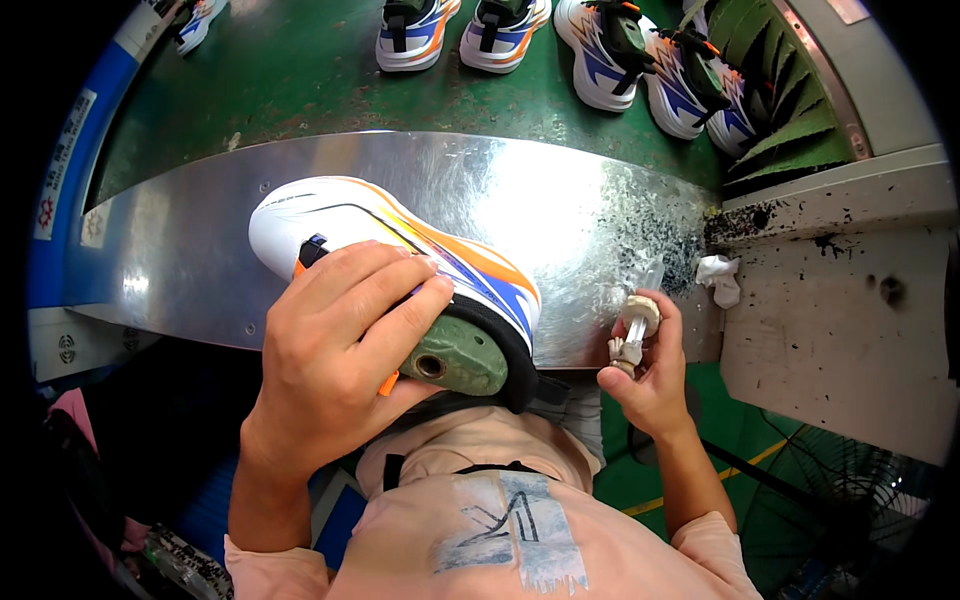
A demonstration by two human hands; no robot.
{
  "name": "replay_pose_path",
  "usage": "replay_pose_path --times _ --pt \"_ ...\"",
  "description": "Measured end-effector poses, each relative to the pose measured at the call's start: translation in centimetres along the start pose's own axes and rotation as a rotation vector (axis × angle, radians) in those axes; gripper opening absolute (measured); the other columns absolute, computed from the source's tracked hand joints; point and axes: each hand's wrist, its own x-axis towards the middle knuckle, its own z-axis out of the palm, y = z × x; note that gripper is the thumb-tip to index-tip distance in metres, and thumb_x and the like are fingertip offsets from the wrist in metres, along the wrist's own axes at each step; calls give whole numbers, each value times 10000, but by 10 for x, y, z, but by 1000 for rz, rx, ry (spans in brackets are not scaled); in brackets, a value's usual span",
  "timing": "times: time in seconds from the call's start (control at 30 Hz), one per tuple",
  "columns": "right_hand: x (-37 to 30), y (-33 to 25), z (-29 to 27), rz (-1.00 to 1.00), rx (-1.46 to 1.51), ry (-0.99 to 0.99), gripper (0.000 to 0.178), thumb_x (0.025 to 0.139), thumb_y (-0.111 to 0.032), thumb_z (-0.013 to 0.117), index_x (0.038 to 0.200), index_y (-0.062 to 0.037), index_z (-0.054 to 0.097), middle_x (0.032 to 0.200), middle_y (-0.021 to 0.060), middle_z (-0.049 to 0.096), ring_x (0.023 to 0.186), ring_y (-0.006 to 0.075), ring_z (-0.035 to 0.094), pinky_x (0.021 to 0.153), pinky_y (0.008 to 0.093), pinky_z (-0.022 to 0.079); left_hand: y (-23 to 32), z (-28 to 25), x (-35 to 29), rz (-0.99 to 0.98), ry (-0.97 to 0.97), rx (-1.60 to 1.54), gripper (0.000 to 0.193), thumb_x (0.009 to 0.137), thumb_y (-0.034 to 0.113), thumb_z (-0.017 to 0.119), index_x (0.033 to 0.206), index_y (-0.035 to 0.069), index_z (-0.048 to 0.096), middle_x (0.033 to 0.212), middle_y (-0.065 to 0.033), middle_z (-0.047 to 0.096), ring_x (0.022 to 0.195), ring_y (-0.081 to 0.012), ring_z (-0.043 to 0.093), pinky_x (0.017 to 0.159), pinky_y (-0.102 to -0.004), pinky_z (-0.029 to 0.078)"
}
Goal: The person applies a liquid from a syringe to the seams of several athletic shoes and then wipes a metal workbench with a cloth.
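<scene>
A white running shoe [400,225] with orange, blue and black trim lies tilted on its side, its toe toward the far left. My left hand [335,345] is closed around its upper near the laces and collar. A dark green shoe last [465,355] with a round hole fills the shoe's opening. To the right, my right hand [665,370] grips a small hand tool [635,325] with whitish wrapped ends, a metal shaft and a pale, see-through tip. The tool's exact kind cannot be made out. Shoe and tool are apart.
A shiny metal work plate [200,190] edges the green conveyor surface [320,90], where several similar shoes [600,55] stand. Black specks and a crumpled white scrap [718,280] sit by the right-hand metal housing [840,330]. Green flaps [800,130] hang at the upper right.
</scene>
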Motion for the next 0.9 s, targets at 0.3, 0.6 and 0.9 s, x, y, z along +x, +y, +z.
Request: replay_pose_path --times 0.3,0.6,0.9 --pt "7 -9 -3 -57 -31 28 879 705 -317 828 1360 -54 303 1000 45 521 851 104 543 731 229 477 4 1 -15 11 44 56 492 518 136 769 981 12 659 1016 -124 658 964 -318 627 843 -425 502" --pt "12 -7 -8 17 -51 0 872 709 -347 820 1348 -36 314 984 48 524 830 103 542 711 230 476 1 1 -9 21 42 20 497 517 146 770 980 9 655 997 -120 657 953 -315 630 832 -420 505" --pt "0 -21 -11 62 -163 -96 863 679 -298 829 1345 -55 337 966 41 529 839 102 542 703 249 476 4 1 -40 109 66 1 313 660 170 747 922 21 663 965 -142 657 888 -309 646 810 -423 519"
